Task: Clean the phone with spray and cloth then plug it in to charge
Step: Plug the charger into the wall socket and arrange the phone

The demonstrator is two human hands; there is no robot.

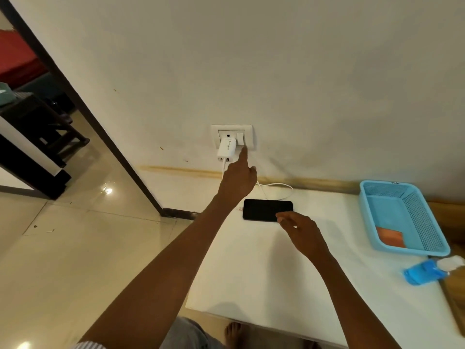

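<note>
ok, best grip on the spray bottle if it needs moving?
The spray bottle lies on its side at the table's right edge. Wrap its blue body from above, across the width; the white nozzle end looks too small for a firm hold.

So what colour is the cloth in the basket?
Orange cloth, in the light blue basket; head view.
</note>
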